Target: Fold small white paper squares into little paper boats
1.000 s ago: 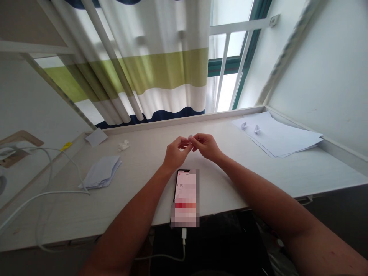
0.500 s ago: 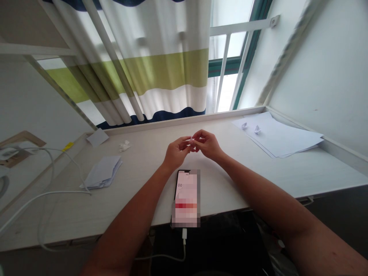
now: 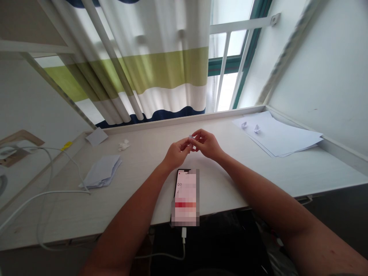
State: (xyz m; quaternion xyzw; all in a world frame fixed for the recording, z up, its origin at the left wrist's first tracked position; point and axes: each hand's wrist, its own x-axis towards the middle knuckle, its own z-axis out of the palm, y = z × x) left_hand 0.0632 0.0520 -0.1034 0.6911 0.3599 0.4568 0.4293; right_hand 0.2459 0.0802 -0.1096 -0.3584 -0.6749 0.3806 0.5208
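Small white paper piece [image 3: 191, 137] sat between the fingertips of both hands, held up over the middle of the desk [image 3: 146, 168]. Left hand [image 3: 176, 153]: thumb and fingers pinched its near side. Right hand [image 3: 208, 145]: thumb and index pinched the other side, remaining fingers curled below. Exact fold shape: too small to tell.

Phone [image 3: 185, 197] lay face up just below the hands, at the desk's front edge. Screen read "00"; the rest was pixelated. White charging plug [image 3: 184, 234] was in its bottom end.

Left of the hands: crumpled white scrap [image 3: 124, 145], stack of paper pieces [image 3: 100, 172], single paper square [image 3: 97, 137] near the back corner, white cable [image 3: 64, 192] looped across the desk. Right: large white sheets [image 3: 287, 134], overlapping, bearing two small folded papers [image 3: 257, 129] near their left corner. Striped curtain [image 3: 165, 71] hung behind.
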